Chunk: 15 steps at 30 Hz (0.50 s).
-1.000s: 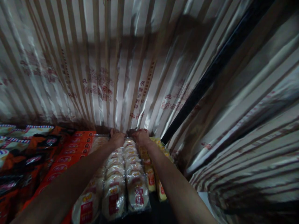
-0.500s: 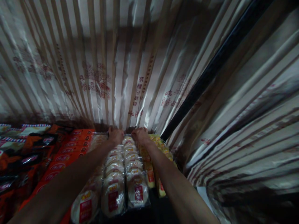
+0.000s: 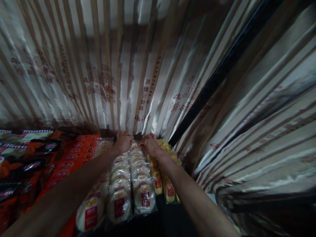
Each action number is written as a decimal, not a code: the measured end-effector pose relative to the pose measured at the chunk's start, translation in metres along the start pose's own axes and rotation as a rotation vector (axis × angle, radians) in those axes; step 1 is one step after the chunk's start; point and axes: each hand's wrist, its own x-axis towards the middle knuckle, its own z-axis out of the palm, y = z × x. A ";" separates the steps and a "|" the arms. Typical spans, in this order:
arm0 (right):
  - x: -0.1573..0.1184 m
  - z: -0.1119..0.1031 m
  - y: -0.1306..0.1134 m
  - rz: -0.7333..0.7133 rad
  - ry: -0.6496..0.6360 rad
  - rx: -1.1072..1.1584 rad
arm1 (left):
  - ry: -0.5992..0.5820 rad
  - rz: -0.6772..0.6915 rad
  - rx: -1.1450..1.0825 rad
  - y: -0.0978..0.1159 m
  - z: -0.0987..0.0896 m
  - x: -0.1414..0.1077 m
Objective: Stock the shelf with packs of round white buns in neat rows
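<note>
Both arms stretch to the far end of rows of clear packets. My left hand [image 3: 123,142] has its fingers curled at the back of a row of flat round pastries [image 3: 119,205]. My right hand [image 3: 149,144] bends over the far end of the row beside it, near the yellow pastries [image 3: 158,181]. Between the two hands lies the rearmost pastry packet [image 3: 135,147], its edges pinched by curled fingers. The fingertips are partly hidden and dim. Another row of round pastries [image 3: 90,214] runs under my left forearm.
Orange packets [image 3: 61,172] line up to the left, with black-and-orange bags [image 3: 37,164] beyond them. A pleated, printed curtain [image 3: 106,82] hangs right behind the rows. A dark slanting post [image 3: 209,89] stands on the right. The black shelf surface [image 3: 148,227] shows in front.
My hands stay at the back of the rows and draw slightly, with the fingers bunched a little more. The view has shifted slightly; the front packets look nearly unmoved.
</note>
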 end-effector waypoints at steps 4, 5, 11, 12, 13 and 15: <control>0.001 -0.001 -0.003 0.029 -0.022 -0.033 | -0.086 0.096 0.044 0.004 -0.005 -0.005; 0.002 -0.001 -0.004 0.032 -0.024 -0.040 | -0.104 0.101 0.052 0.005 -0.006 -0.006; 0.002 0.000 -0.010 0.059 -0.011 -0.049 | -0.091 0.093 0.054 0.005 -0.005 -0.008; 0.002 -0.001 -0.011 0.062 -0.004 -0.043 | -0.077 0.088 0.050 0.004 -0.004 -0.009; 0.001 -0.001 -0.012 0.063 0.002 -0.038 | -0.066 0.083 0.046 0.003 -0.003 -0.009; 0.000 -0.003 -0.015 0.070 0.002 -0.033 | -0.064 0.074 0.033 0.001 -0.001 -0.010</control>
